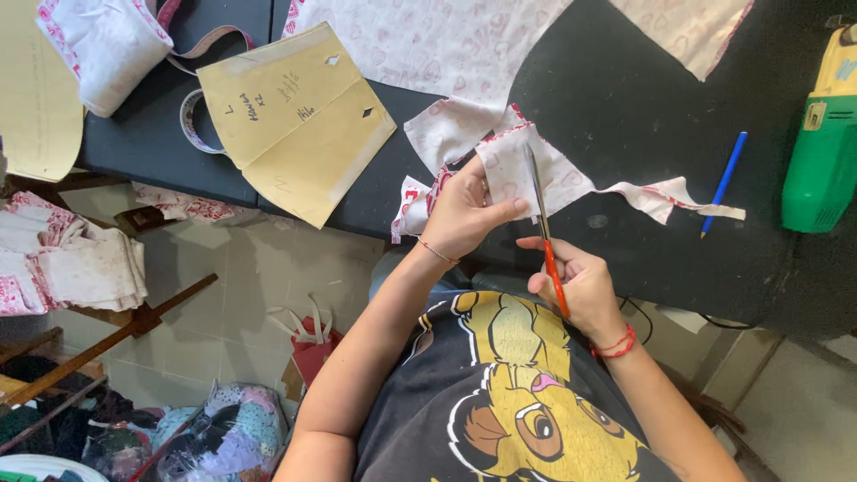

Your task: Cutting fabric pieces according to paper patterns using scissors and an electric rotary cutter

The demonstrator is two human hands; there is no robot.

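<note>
My left hand (469, 214) pinches a piece of white fabric with a red print (509, 165) at the edge of a black table (616, 98). My right hand (576, 281) grips scissors with orange-red handles (546, 236). Their blades point up into the fabric by my left thumb. A thin strip of the same fabric (669, 196) trails off to the right on the table.
A yellowish paper pattern (295, 116) lies at the table's left, over a roll of tape (192, 125). A blue pen (723, 183) and a green electric cutter (821, 143) lie at the right. More printed fabric (428, 40) covers the far side. Folded pieces (80, 268) are stacked lower left.
</note>
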